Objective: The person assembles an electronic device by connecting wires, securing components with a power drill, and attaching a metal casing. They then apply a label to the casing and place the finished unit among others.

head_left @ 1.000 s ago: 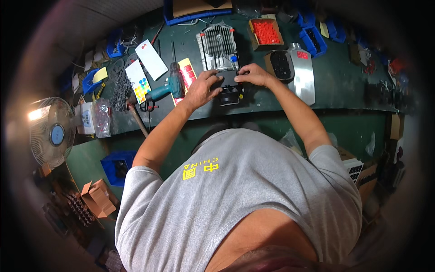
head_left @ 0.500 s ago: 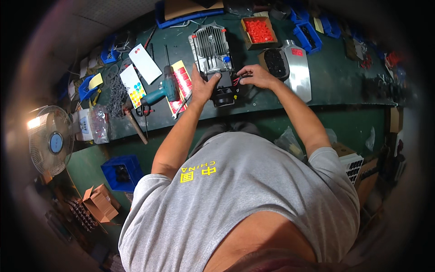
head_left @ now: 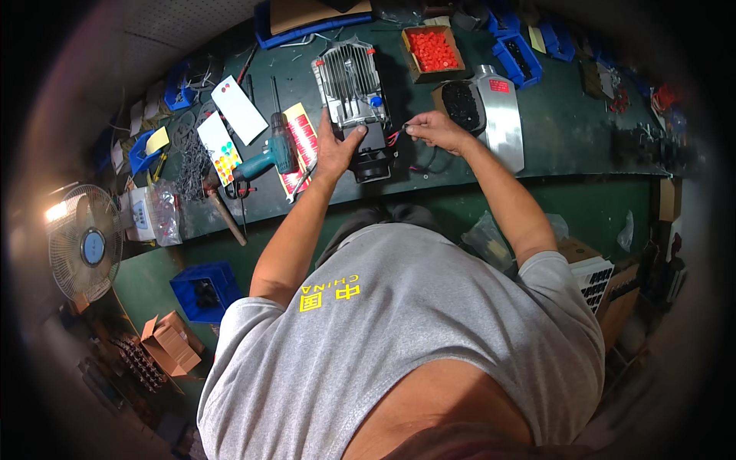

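A finned silver-grey motor-like unit [head_left: 349,80] lies on the bench, with a blue round cap on one side and a black box-shaped part [head_left: 374,139] at its near end. My left hand [head_left: 336,152] grips its left side, the thumb pressed on top by the black part. To the right of the unit, my right hand [head_left: 438,132] is closed in a pinch on the end of a dark cable. Thin red wires [head_left: 393,138] run between the black part and those fingertips. What the cable end looks like is partly hidden by my fingers.
Left of the unit lie a teal power drill [head_left: 277,151], red-and-white label sheets [head_left: 301,130], sticker cards [head_left: 239,107] and a hammer [head_left: 226,215]. To the right are a box of red caps [head_left: 433,50], a container of black parts [head_left: 463,106] and a silver metal cover [head_left: 502,123].
My right fingertips have drawn slightly away from the unit, holding the cable end. The left hand keeps its grip. The whole view has shifted a little.
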`<state>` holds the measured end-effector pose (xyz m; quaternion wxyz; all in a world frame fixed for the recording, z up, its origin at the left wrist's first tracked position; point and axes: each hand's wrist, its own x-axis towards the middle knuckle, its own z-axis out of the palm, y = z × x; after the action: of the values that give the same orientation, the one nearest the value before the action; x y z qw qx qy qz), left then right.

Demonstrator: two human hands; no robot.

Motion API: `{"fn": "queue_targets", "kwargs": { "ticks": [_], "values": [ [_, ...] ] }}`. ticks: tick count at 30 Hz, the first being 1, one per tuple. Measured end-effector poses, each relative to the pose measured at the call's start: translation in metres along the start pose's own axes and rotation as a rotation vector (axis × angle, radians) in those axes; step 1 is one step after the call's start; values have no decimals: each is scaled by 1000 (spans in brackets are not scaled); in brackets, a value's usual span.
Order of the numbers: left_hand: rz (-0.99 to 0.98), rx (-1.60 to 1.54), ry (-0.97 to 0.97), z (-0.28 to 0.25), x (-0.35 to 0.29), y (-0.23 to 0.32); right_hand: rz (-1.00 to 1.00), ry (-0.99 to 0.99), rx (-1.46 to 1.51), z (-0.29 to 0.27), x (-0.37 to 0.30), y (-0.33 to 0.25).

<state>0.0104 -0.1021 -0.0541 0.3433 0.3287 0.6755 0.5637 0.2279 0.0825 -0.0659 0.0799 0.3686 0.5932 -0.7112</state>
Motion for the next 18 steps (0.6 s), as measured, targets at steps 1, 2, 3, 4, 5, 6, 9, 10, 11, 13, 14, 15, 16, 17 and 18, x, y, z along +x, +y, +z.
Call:
{"fn": "queue_targets", "kwargs": {
  "ticks": [1,2,3,4,5,6,9,10,11,13,14,15,16,17,18],
  "values": [
    [6,9,14,0,-1,1,17,-21,47,-2,3,2],
    [12,18,28,1,-2,2,35,-41,95,-2,5,4],
    [18,27,42,1,-2,4,46,-3,80,0,9,7],
    [30,58,60,0,-2,-2,57,35,62,5,11,9],
    [40,89,77,0,-1,-8,67,73,44,10,14,10],
    [51,120,94,-1,-1,-13,52,101,52,16,17,13],
    [17,95,87,4,-2,-3,12,239,108,33,22,25],
    [22,97,89,2,0,-10,3,249,108,39,24,22],
    [30,94,87,1,2,-22,-6,266,107,45,23,20],
    [31,117,92,-1,4,-40,-23,290,93,53,24,18],
    [24,142,101,-2,5,-46,-32,298,80,55,25,18],
    [18,150,103,-2,5,-51,-42,305,67,57,26,18],
    [16,157,104,-1,6,-51,-51,316,55,59,27,18],
    [15,146,98,-1,6,-50,-62,346,36,61,28,20],
    [8,128,96,0,6,-50,-73,376,17,65,28,21]
  ]
}}
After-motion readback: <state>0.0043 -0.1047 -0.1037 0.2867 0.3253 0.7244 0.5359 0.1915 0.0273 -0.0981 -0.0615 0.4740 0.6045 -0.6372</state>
